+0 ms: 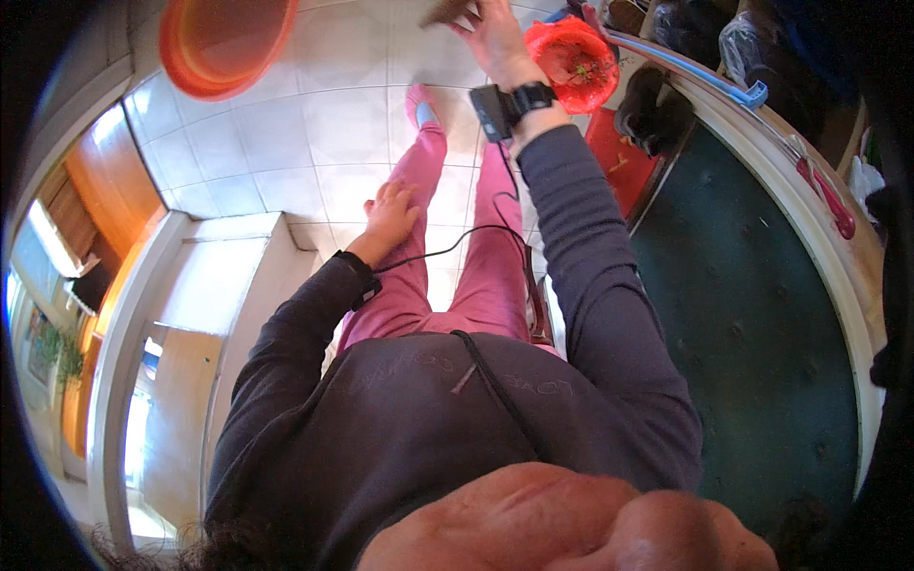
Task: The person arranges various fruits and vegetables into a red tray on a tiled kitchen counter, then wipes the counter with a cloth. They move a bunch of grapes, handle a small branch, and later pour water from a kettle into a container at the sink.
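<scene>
My right hand (497,40) reaches out at the top of the head view. Its fingers are closed on a brownish-grey thing (446,11), partly cut off by the picture's edge and too blurred to name. Just right of this hand stands a bin with a red plastic bag (545,49) in it, with some green scraps inside. My left hand (390,217) lies with fingers spread on my left leg, in pink trousers (405,271), and holds nothing. An orange-red basin (176,65) is at the upper left, across the tiles from my right hand.
Dark shoes (647,112) and a red flat thing (614,157) lie beside the bin. A dark green mat (752,324) covers the right side. Shelving with bagged items and a blue-white pole (681,68) runs along the upper right. A white ledge (205,285) stands left. A black cable (447,249) joins my wrists.
</scene>
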The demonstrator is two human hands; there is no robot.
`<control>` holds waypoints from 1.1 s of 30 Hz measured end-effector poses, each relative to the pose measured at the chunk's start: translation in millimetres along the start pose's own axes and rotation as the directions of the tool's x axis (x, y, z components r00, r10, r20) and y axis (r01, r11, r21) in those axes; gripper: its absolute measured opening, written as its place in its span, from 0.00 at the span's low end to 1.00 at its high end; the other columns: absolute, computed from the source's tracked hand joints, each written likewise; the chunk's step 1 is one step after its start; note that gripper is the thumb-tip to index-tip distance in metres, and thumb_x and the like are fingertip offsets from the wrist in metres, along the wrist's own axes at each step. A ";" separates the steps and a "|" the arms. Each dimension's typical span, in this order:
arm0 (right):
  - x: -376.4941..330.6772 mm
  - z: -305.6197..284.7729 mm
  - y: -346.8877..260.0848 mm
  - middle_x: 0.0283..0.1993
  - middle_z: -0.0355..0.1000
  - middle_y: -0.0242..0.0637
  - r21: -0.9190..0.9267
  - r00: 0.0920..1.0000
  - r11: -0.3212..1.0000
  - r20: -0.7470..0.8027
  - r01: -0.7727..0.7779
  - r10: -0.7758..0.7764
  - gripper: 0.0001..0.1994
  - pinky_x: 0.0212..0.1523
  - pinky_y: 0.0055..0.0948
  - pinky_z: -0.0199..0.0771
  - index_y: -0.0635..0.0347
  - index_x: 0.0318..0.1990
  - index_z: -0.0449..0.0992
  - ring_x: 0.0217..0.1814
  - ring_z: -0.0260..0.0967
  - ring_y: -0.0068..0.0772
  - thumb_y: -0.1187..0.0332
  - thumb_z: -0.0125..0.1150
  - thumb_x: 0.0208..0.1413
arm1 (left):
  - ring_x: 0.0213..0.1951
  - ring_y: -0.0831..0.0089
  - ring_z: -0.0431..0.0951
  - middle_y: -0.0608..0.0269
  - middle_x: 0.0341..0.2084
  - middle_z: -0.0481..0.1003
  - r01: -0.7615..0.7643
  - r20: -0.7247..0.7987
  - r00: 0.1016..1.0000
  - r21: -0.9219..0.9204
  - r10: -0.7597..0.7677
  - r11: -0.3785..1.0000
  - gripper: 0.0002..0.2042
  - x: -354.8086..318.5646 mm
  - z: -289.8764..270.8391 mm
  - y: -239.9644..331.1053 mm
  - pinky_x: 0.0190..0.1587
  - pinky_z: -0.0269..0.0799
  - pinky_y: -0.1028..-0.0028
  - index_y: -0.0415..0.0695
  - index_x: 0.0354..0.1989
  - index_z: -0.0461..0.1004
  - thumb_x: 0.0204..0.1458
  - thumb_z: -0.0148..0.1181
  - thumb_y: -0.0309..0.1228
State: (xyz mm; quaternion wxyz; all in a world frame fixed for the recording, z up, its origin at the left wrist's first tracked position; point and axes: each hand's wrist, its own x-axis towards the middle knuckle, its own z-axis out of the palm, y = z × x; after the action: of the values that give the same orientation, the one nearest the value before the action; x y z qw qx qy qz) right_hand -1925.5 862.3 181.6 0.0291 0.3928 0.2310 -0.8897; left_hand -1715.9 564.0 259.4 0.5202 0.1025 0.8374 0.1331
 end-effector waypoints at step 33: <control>18.1 -292.3 -75.7 0.64 0.67 0.61 -0.979 0.883 -0.201 0.067 -0.032 -0.464 0.24 0.70 0.43 0.62 0.68 0.60 0.73 0.68 0.64 0.58 0.71 0.52 0.55 | 0.65 0.57 0.66 0.59 0.60 0.71 -0.082 -0.210 0.977 -0.156 0.048 0.984 0.26 19.9 26.4 18.9 0.66 0.61 0.56 0.46 0.59 0.73 0.49 0.66 0.37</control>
State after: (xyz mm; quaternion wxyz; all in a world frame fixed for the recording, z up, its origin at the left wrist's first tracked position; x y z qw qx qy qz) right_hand -1755.3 1059.0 27.2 0.1186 0.3230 0.8865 -0.3093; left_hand -1700.2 591.2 237.7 0.4330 0.0725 0.8690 0.2284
